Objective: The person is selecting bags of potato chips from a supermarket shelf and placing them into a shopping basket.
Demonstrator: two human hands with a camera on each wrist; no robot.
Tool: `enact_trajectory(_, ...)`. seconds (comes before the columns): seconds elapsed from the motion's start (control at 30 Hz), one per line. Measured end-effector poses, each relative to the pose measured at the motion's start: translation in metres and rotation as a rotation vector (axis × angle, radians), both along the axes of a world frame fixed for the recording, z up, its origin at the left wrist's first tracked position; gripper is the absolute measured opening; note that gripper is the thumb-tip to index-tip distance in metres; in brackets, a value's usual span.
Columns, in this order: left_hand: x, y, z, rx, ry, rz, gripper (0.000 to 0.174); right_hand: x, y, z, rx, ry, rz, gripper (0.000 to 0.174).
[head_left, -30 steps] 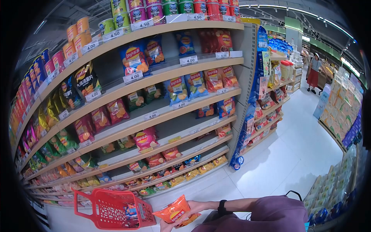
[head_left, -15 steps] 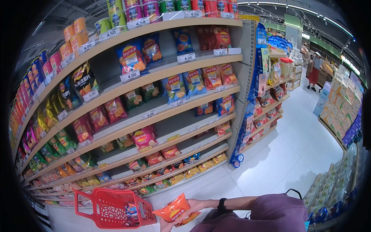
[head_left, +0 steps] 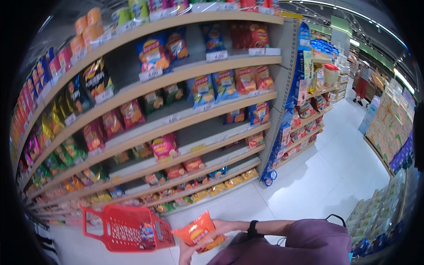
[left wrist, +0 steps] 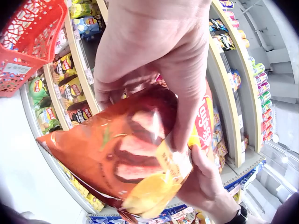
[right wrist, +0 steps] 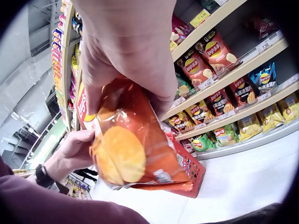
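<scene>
Both hands hold an orange bag of Lay's potato chips [head_left: 194, 232] low in front of the body. My left hand [head_left: 187, 251] grips its near left side, and in the left wrist view the thumb and fingers of the left hand [left wrist: 156, 51] spread over opposite sides of the bag [left wrist: 121, 154]. On the far right side my right hand [head_left: 224, 226] grips it below a black wristband. The right wrist view shows the right hand [right wrist: 126, 51] curled over the bag's edge, with a large chip printed beneath. Part of the bag is hidden behind the fingers.
A red shopping basket [head_left: 126, 229] with some packets inside stands on the floor to the left. Ahead runs a long curved shelf [head_left: 176, 121] of chip bags and canisters with price tags. To the right are a pale aisle floor [head_left: 304, 190], stacked displays and a distant person [head_left: 362, 84].
The head view has shifted and blurred slightly, with the basket and shelves a little higher in it. Both hands keep hold of the chip bag, which is slightly further left and higher in view.
</scene>
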State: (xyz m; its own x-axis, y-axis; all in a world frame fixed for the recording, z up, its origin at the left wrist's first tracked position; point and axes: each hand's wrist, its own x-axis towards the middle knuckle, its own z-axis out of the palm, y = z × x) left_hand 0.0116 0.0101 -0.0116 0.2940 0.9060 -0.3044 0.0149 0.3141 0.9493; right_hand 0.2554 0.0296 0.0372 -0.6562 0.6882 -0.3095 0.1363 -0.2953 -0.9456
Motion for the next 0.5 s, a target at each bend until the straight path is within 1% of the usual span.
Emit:
enact_trajectory(0.03, 0.000, -0.001, 0.007, -0.024, 0.024, -0.001, 0.066, 0.000, 0.003, -0.017, 0.142, 0.105, -0.103, 0.066)
enact_trajectory(0.07, -0.002, -0.001, 0.013, -0.059, 0.051, 0.035, 0.058, -0.005, 0.004, -0.044, 0.266, 0.219, -0.206, 0.064)
enact_trajectory(0.1, 0.004, -0.003, 0.038, -0.071, 0.060, 0.075, 0.053, -0.006, 0.010, -0.046, 0.246, 0.132, -0.248, 0.068)
enact_trajectory(0.13, 0.007, -0.001, 0.039, -0.015, 0.027, 0.128, 0.050, -0.006, 0.015, -0.032, 0.247, 0.112, -0.260, 0.070)
enact_trajectory(0.17, 0.001, 0.003, 0.029, -0.043, -0.022, 0.120, 0.048, -0.006, 0.017, -0.021, 0.111, 0.048, -0.296, 0.071)
enact_trajectory(0.2, 0.007, 0.004, 0.043, 0.029, -0.017, 0.133, 0.032, -0.006, 0.026, -0.032, 0.089, 0.027, -0.334, 0.071)
enact_trajectory(0.23, 0.010, 0.009, 0.049, 0.044, -0.097, 0.105, 0.042, -0.005, 0.024, -0.007, 0.052, 0.099, -0.358, 0.081)
enact_trajectory(0.27, 0.014, 0.009, 0.059, 0.064, -0.120, 0.132, 0.041, -0.005, 0.023, 0.010, -0.007, 0.103, -0.377, 0.078)
enact_trajectory(0.3, 0.017, 0.011, 0.063, 0.074, -0.141, 0.141, 0.041, -0.004, 0.026, 0.009, 0.014, 0.104, -0.391, 0.074)
enact_trajectory(0.37, 0.021, 0.012, 0.071, 0.054, -0.136, 0.176, 0.041, -0.003, 0.026, 0.024, -0.056, 0.099, -0.406, 0.072)
enact_trajectory(0.43, 0.022, 0.013, 0.078, 0.038, -0.125, 0.169, 0.041, -0.002, 0.025, 0.029, -0.070, 0.094, -0.418, 0.070)
enact_trajectory(0.5, 0.021, 0.013, 0.074, 0.036, -0.153, 0.170, 0.041, -0.004, 0.023, 0.030, -0.077, 0.094, -0.434, 0.069)
